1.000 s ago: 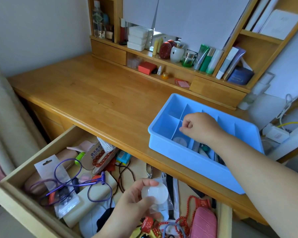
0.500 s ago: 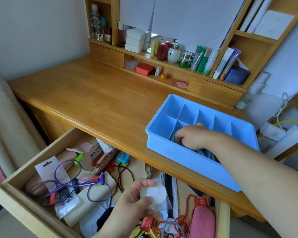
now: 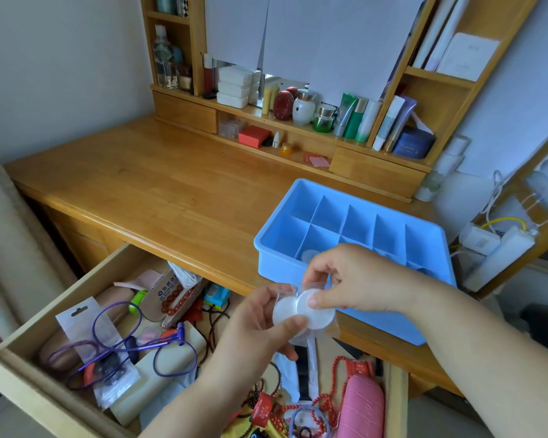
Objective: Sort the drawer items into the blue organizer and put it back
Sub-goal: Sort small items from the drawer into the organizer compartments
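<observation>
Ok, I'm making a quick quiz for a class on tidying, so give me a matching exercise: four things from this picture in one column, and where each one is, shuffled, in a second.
Things:
1. blue organizer
2. purple cord
3. red box
4. white round discs

Places:
A. on the low shelf at the back of the desk
B. in the open drawer
C. on the desktop, near its front edge
D. held between both hands, above the drawer

Pairs: 1-C, 2-B, 3-A, 4-D

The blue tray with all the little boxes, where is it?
The blue tray sits on the wooden desk, right of centre in the head view, just behind both hands and above the open drawer.
</observation>
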`<move>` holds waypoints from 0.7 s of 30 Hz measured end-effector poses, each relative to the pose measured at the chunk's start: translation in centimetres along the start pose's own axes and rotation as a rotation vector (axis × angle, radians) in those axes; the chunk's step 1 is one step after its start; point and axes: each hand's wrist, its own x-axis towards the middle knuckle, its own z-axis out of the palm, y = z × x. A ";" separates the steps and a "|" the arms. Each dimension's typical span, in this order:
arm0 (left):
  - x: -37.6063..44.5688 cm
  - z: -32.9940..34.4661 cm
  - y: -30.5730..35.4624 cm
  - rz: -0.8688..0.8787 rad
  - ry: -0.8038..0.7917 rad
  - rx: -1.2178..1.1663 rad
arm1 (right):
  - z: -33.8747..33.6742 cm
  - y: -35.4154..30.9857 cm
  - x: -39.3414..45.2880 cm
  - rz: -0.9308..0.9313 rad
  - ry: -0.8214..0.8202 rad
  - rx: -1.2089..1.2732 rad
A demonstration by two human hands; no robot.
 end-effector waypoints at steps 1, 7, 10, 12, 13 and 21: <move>0.0 0.2 0.0 0.008 0.013 -0.011 | -0.3 0.0 0.0 0.010 0.007 0.018; 0.1 -1.0 -1.0 -0.013 0.163 -0.050 | -5.1 2.9 0.7 0.187 0.398 0.346; 0.0 -1.7 -1.8 -0.055 0.185 -0.073 | -5.0 4.3 3.1 0.279 0.421 0.256; -0.2 -1.9 -2.2 -0.080 0.199 -0.077 | -3.9 5.0 5.3 0.326 0.393 0.165; -0.2 -2.0 -2.4 -0.089 0.201 -0.072 | -3.3 5.4 6.4 0.345 0.386 0.112; -1.0 -3.4 -3.8 -0.151 0.261 -0.053 | -0.2 6.2 9.2 0.313 0.415 -0.678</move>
